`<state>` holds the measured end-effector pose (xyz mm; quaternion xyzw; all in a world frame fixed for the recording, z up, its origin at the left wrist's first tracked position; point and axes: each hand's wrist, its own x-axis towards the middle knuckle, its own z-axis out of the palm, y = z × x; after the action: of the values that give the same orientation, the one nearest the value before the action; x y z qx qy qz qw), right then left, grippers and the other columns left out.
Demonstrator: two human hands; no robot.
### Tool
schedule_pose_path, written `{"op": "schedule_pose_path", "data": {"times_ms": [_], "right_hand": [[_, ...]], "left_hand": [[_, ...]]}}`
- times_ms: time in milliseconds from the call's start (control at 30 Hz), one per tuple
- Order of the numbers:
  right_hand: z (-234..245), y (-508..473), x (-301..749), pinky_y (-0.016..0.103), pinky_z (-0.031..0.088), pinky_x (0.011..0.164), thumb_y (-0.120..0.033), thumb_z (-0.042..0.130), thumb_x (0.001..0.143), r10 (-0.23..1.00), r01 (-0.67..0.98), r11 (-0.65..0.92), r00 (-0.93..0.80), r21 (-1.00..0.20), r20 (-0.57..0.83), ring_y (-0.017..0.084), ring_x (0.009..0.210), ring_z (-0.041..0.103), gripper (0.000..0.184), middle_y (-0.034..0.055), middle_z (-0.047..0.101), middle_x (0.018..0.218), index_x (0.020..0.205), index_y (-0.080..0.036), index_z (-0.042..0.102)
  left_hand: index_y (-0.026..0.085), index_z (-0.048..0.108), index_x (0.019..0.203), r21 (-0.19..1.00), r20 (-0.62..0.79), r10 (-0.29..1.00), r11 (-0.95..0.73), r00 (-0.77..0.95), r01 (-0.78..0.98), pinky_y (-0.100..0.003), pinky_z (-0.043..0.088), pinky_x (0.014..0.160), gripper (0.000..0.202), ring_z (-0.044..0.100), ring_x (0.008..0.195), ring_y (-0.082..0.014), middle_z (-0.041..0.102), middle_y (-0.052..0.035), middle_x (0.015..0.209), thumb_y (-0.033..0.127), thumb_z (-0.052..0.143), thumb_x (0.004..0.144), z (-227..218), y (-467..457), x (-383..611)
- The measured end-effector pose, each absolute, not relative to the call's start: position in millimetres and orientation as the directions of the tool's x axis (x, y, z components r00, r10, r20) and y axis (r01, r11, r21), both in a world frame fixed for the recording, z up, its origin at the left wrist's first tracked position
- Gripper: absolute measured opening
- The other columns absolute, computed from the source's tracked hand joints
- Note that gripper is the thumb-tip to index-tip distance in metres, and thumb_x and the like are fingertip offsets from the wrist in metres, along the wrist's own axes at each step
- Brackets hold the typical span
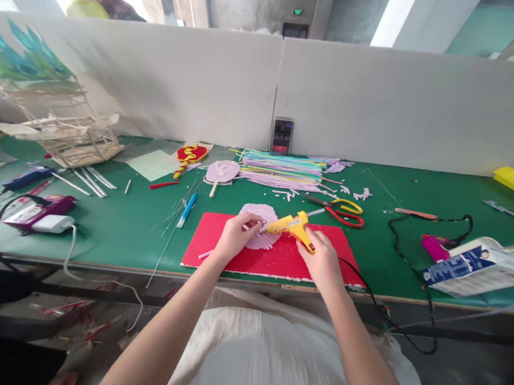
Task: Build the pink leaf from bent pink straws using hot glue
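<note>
My right hand (322,262) is wrapped round the handle of a yellow hot glue gun (296,226), which points left with a glue stick at its back. The fingers of my left hand (234,237) are pinched together close to the nozzle; whatever they hold is too small to make out. Beneath both lies a round, lilac, ribbed piece (258,212) on a red board (209,231). A short pale stick (206,254) rests on the board, left of my left hand.
Behind the board lie bundled coloured pipe cleaners (282,172), a lilac fan shape (222,171) and scissors (344,213). A blue cutter (186,211) is to the left, near a purple power strip (43,214). A milk carton (479,265) stands right, by black cables.
</note>
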<state>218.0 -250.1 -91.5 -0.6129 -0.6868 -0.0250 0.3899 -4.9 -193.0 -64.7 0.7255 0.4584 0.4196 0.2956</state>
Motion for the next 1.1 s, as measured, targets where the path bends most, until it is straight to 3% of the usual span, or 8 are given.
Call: {"op": "schedule_pose_path", "data": {"times_ms": [667,1100], "right_hand": [[-89,-252,217,0.035,0.051,0.075,-0.033,0.046,0.086,0.825,0.849,0.251,0.064,-0.465,0.562,0.025,0.086,0.059,0.037,0.0108,0.062,0.089,0.116,-0.017,0.061],[-85,-261,224,0.035,0.05,0.074,-0.031,0.046,0.088,0.812,0.874,0.266,0.024,-0.406,0.584,0.024,0.084,0.059,0.036,0.0099,0.062,0.089,0.118,-0.016,0.059]], "left_hand": [[0.02,0.067,0.089,0.803,0.362,0.904,-0.427,0.229,0.417,-0.021,0.047,0.063,0.016,0.062,0.072,-0.0127,0.07,-0.0004,0.082,0.024,0.058,0.077,-66,-193,-5],[0.021,0.067,0.087,0.813,0.363,0.906,-0.423,0.22,0.4,-0.021,0.047,0.062,0.015,0.062,0.07,-0.0127,0.068,0.0003,0.078,0.024,0.057,0.077,-67,-193,-4]]}}
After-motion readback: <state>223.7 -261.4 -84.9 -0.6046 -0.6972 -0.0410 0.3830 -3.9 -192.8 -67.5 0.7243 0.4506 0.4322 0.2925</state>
